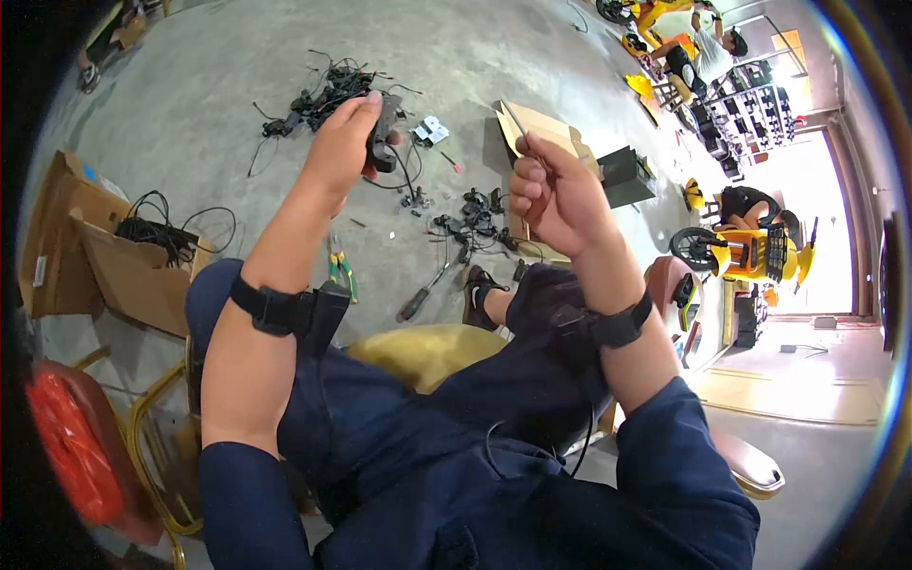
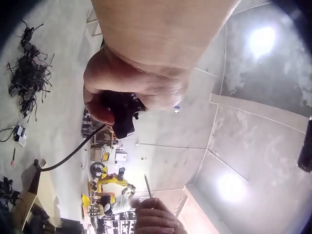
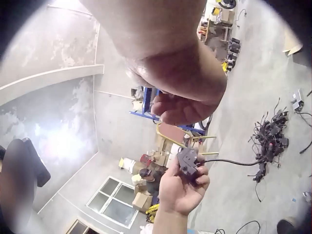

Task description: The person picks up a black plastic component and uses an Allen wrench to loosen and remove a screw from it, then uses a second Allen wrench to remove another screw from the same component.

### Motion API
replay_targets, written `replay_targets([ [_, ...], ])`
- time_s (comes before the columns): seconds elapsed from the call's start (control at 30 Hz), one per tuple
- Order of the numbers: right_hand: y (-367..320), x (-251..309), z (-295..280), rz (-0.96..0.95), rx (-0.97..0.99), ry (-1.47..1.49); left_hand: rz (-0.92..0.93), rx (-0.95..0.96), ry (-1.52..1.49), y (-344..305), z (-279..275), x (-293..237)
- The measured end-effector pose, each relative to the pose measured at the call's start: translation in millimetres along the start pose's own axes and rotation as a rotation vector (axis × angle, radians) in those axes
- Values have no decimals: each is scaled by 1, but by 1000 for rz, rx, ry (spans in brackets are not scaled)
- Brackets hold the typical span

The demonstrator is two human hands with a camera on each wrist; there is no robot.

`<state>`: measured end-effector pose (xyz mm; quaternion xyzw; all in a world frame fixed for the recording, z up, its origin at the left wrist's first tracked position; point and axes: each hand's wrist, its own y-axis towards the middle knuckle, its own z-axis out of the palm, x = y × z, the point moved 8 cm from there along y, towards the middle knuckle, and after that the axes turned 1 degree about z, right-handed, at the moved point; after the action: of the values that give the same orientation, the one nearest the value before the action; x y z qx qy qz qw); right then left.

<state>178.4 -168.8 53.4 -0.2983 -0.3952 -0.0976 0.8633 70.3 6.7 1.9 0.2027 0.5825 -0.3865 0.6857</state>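
My left hand is raised over the floor and grips a black plastic housing, its thumb along the top. A thin black cable trails from the housing. In the right wrist view the housing's angular, recessed face shows, the fingers behind it. To the right, apart from the housing, my right hand pinches a thin metal rod between thumb and forefinger, the other fingers curled. The rod points up and away from the palm; its lower end is hidden in the grip.
On the floor lie a heap of black cabled parts, smaller black parts, a screwdriver and pliers. An open cardboard box stands beyond my right hand, another box at left. Other people work near yellow scooters.
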Motion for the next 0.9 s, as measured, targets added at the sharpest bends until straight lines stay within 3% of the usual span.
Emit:
replay_targets([
  [0.27, 34, 25, 3, -29, 52, -86, -11, -17, -10, 2, 0, -3],
  [0.37, 35, 31, -9, -47, -3, -46, -16, -26, 3, -4, 2, -10],
  [0.43, 31, 35, -18, -59, -67, -25, 9, -155, 2, -4, -6, -12],
  [0.53, 33, 42, -32, -37, -160, -50, -3, -127, 103, 3, -11, -4],
  [0.67, 64, 40, -67, 34, -206, 39, -128, -123, 198, 25, -5, 11],
  [0.73, 83, 44, -92, 5, -301, -40, -137, -77, 218, 42, -6, 23],
  [0.77, 103, 54, -107, 4, -357, -117, -246, -138, 203, 59, -14, 35],
  [0.9, 143, 62, -140, -13, -342, -251, -314, -134, 168, 100, -22, 49],
])
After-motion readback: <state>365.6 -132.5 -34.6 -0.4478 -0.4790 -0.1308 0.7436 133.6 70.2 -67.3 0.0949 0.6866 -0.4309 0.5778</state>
